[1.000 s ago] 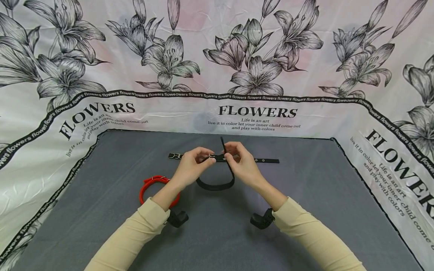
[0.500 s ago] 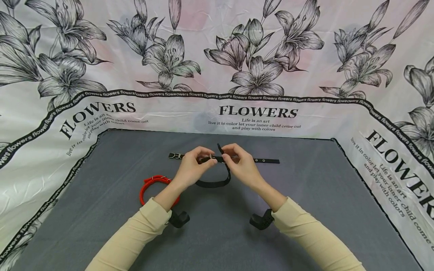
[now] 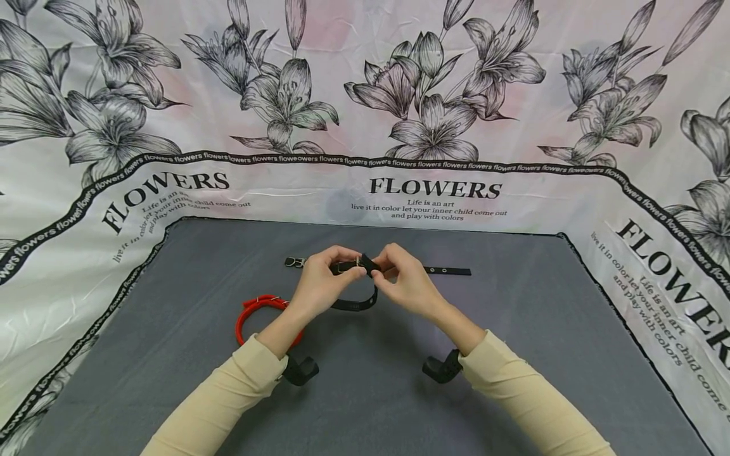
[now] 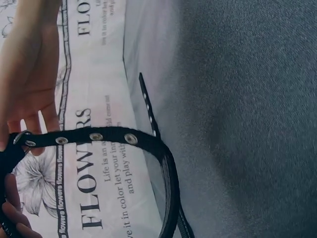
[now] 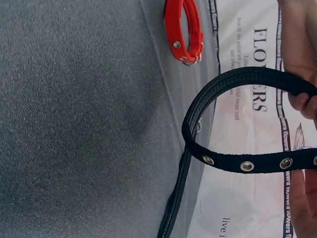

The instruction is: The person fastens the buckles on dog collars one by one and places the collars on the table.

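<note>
Between both hands a black collar with metal eyelets is bent into a loop, its lower curve point(image 3: 355, 305) hanging down. My left hand point(image 3: 319, 278) pinches its buckle end between thumb and fingers. My right hand point(image 3: 405, 278) pinches the strap's tip at the buckle. In the left wrist view the eyeleted strap point(image 4: 114, 134) runs to a metal ring at the fingers. The right wrist view shows the loop's eyeleted side point(image 5: 267, 164) below its plain side. Fingers hide how far the tip passes through the buckle.
Behind the hands a second black collar point(image 3: 456, 272) lies flat, buckle at its left end. A red collar point(image 3: 239, 326), closed in a ring, lies beside the left forearm on the grey cloth point(image 3: 365, 405). A flower-printed sheet point(image 3: 319, 183) rises behind.
The strap's tip, upright above the right fingers before, has come down and left to the buckle. The hanging loop has grown smaller. The left hand has barely moved.
</note>
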`<state>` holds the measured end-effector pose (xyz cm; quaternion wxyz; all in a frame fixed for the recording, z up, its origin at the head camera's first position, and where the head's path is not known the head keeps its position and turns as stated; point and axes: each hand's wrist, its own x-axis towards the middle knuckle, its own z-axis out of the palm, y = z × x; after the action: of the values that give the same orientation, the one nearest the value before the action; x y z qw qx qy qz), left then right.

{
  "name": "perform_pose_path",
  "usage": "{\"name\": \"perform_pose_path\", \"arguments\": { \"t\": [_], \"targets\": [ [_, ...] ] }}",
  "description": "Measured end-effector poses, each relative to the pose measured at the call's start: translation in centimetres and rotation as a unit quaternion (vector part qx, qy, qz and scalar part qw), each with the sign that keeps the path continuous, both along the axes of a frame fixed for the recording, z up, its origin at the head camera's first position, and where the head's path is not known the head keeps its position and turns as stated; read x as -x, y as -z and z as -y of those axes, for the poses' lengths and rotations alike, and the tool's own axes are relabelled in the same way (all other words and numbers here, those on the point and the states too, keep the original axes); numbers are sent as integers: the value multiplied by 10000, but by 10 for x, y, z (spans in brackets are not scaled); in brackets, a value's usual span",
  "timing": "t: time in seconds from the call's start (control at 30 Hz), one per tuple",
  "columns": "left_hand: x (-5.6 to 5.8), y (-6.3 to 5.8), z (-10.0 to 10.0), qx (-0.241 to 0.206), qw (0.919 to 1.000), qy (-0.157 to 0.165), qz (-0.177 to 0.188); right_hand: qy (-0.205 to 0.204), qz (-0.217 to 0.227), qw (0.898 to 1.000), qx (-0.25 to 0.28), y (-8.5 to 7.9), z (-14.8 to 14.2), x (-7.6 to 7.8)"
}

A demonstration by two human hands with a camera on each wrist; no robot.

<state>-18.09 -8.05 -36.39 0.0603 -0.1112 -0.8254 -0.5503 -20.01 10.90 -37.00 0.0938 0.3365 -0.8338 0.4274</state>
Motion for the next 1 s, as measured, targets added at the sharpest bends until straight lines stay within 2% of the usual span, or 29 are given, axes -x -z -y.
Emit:
{"name": "perform_pose_path", "arguments": {
  "t": [0.17,0.43,0.57,0.83,1.0],
  "targets": [
    [-1,1,-2,96,9999,8,-122,-141,-139,9996,-191,1,-1,0],
    [-1,3,-1,183,9996,201,-1,-166,-467,9983,-312,5,-3,-2],
    [-1,5,-1,109,9996,264,-22,-113,-465,9982,-370,4,-4,-4],
    [-2,8,-5,-70,9992,211,-337,-53,-382,9968,-700,-4,-7,-3],
    [-2,9,-6,-62,9992,179,-355,-171,-426,9953,-848,-5,-8,-3]
  ]
}}
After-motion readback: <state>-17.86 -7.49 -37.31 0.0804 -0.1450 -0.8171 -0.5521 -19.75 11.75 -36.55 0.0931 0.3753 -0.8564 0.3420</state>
